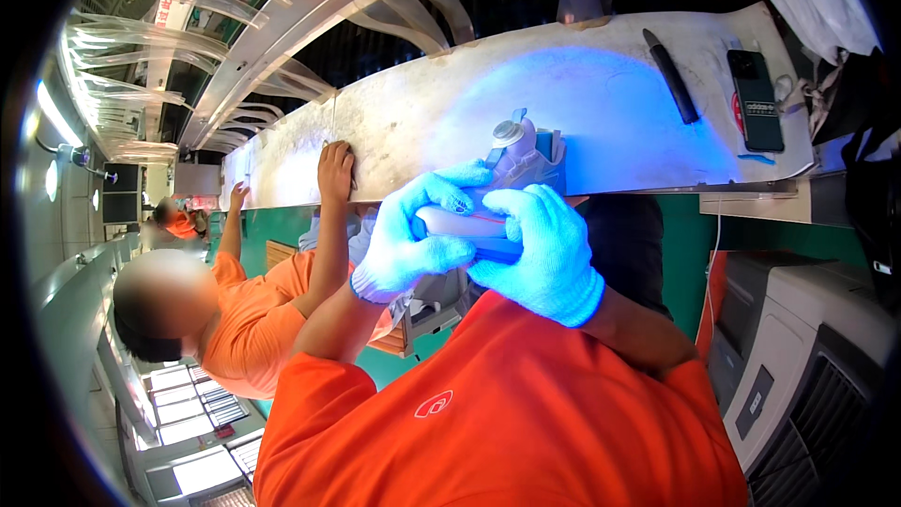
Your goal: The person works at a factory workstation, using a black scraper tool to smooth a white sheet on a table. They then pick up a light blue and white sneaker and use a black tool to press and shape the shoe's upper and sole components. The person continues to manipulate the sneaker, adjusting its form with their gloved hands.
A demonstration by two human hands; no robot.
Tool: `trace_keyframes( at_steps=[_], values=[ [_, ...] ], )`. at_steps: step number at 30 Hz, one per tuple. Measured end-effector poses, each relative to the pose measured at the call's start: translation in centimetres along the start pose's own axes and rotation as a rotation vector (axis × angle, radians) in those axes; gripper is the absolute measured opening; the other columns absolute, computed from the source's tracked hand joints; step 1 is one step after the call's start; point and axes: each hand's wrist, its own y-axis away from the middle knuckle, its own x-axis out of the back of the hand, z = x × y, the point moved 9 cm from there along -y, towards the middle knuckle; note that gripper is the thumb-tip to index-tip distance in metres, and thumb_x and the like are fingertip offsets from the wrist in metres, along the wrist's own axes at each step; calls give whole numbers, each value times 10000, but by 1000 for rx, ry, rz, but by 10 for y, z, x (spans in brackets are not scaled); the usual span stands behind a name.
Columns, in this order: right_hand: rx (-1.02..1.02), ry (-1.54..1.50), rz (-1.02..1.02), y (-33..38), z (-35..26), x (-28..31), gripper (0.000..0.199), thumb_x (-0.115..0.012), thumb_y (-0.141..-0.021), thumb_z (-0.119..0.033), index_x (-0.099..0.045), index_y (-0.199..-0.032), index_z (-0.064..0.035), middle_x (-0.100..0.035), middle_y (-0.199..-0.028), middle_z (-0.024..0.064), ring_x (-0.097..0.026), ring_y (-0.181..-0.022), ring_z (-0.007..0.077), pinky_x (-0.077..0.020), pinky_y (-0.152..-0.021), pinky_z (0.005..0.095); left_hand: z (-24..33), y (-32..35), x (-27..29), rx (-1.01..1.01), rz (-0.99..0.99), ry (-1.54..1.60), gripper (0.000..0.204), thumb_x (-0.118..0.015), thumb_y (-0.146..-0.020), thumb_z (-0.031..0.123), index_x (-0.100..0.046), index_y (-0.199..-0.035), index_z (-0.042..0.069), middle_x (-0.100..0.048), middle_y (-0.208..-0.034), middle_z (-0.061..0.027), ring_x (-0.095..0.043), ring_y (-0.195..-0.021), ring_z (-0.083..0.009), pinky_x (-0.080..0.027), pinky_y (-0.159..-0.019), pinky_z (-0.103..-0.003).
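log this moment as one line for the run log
left hand gloved, gripping pale part | right hand gloved, gripping same part | white bench behind

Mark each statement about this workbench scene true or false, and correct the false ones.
1. Both hands, left hand and right hand, wear gloves. True.
2. The hands hold a shoe between them. True.
3. The phone lies on the floor. False: it lies on the bench.
4. A co-worker's hand rests on the bench. True.
5. The dark tool is in the right hand. False: it lies on the bench, apart from both hands.
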Motion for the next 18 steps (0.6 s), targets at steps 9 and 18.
trace_keyframes(
  at_steps=[9,18],
  values=[
    [31,-50,37,-3,5,-3,614,-994,-746,-292,-676,-1234,-98,-698,-1058,109,-713,-986,331,-589,-828,473,5,3,-4,144,132,30,313,-902,-808,10,-754,-1083,13,-689,-1451,-195,-665,-1339,-297,-557,-1099,-406],
    [-90,-115,163,11,19,16,642,-1038,-699,-303,-647,-1164,-95,-667,-1062,123,-710,-987,342,-589,-815,472,30,-15,-19,-90,-118,-460,499,-1012,-787,113,-749,-1196,0,-647,-1541,-204,-612,-1442,-307,-496,-1199,-456]
  ],
)
